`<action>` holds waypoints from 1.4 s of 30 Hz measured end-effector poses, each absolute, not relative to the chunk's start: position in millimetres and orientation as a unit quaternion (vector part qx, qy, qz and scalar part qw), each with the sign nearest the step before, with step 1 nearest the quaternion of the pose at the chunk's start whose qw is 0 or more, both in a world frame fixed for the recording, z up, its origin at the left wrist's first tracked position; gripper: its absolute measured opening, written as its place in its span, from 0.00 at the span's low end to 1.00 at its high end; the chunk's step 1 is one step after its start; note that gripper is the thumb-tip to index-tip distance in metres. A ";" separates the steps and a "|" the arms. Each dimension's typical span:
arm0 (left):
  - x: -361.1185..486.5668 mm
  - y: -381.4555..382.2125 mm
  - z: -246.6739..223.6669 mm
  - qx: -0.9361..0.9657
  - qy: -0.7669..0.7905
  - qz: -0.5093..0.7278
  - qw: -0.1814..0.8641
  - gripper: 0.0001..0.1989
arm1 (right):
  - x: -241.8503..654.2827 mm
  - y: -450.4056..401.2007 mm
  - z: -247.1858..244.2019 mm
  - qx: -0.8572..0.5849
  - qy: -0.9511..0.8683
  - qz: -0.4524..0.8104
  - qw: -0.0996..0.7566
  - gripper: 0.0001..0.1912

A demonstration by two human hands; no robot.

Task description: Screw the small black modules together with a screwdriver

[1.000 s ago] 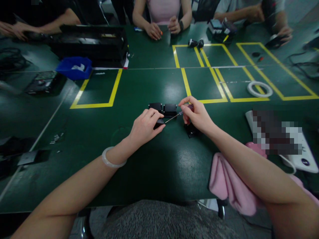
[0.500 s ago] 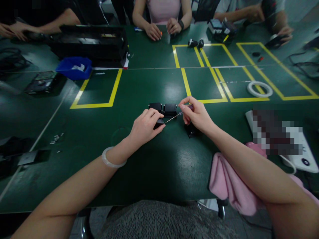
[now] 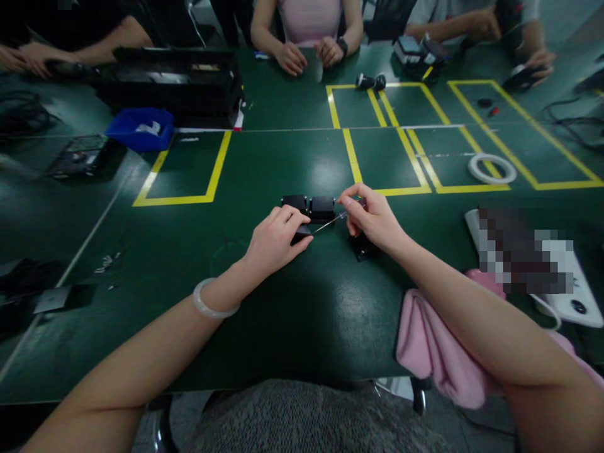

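My left hand [image 3: 278, 238] is closed on a small black block [image 3: 301, 234], pressing it on the green table; fingers cover much of it. In my right hand [image 3: 370, 214] is a screwdriver [image 3: 343, 215] with a clear purplish handle, held between thumb and fingers. Its thin shaft slants down to the left, and the tip meets the block's right end near my left thumb. Just beyond are two more black blocks, one on the left [image 3: 294, 201] and one on the right [image 3: 323, 206], with small shiny bits at their ends. A flat black part [image 3: 361, 248] lies under my right hand.
A pink cloth [image 3: 425, 340] and a white power strip [image 3: 582, 292] lie at right, a white ring [image 3: 492, 168] beyond. A blue bin [image 3: 141, 129] and long black housing [image 3: 189, 94] stand far left. Small screws [image 3: 106, 263] lie at left. Several people sit opposite.
My hands, the screwdriver and the block hold nearly the same position. Across the table, the fingers of the person in pink have shifted slightly.
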State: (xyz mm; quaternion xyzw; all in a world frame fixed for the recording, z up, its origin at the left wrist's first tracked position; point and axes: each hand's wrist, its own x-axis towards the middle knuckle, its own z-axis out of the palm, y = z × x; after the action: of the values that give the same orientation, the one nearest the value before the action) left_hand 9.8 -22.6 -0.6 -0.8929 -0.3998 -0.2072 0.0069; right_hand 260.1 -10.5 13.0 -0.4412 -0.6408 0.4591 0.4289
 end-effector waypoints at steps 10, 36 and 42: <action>10.3 -23.0 1.5 -0.893 -0.401 -0.203 0.004 0.14 | 259.7 -10.5 13.2 -0.433 -0.640 0.461 0.437 0.08; 10.5 -22.9 1.0 -0.892 -0.406 -0.200 -0.010 0.14 | 258.1 -11.2 14.6 -0.429 -0.628 0.469 0.449 0.10; 10.3 -22.9 0.6 -0.892 -0.405 -0.200 -0.005 0.14 | 258.7 -11.1 14.7 -0.428 -0.637 0.463 0.443 0.10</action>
State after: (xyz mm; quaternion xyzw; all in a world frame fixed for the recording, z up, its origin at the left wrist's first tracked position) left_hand 10.3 -22.9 0.6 -0.8923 -0.4049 -0.1996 -0.0047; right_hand 258.7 -11.1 14.7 -0.4283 -0.6373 0.4625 0.4433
